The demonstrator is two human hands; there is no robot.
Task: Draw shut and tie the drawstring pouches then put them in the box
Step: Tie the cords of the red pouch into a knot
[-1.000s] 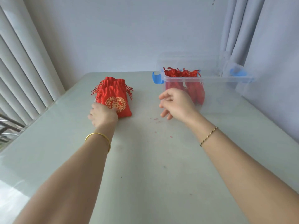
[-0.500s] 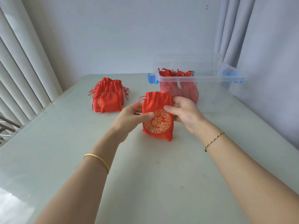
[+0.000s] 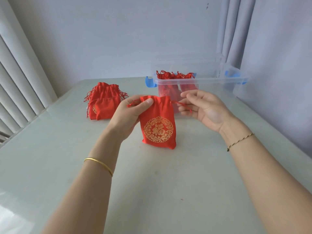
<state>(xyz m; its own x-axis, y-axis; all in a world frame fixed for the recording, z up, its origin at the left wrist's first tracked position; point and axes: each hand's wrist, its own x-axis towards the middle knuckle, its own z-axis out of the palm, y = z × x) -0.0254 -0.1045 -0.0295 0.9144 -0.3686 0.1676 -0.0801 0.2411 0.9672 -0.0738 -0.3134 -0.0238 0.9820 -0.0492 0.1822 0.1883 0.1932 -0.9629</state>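
A red drawstring pouch (image 3: pixel 157 129) with a gold round emblem stands upright in the middle of the table, its mouth wide. My left hand (image 3: pixel 128 114) grips its top left corner, thumb on the front, with the left cord loop beside the fingers. My right hand (image 3: pixel 206 110) hovers at the pouch's right side with its palm showing and fingers relaxed. The right drawstring (image 3: pixel 181 105) trails across its fingertips. A pile of more red pouches (image 3: pixel 104 102) lies at the back left. A clear plastic box (image 3: pixel 211 80) with blue latches holds several tied pouches (image 3: pixel 173 81).
The pale green table (image 3: pixel 152 191) stretches toward me. Vertical blinds (image 3: pixel 18 81) run along its left edge. A grey curtain (image 3: pixel 236 31) hangs behind the box, and a wall stands close on the right.
My left hand took one pouch off the pile and brought it to the table's middle. My right hand first held the pouch's right edge, then let go and opened beside the drawstring.
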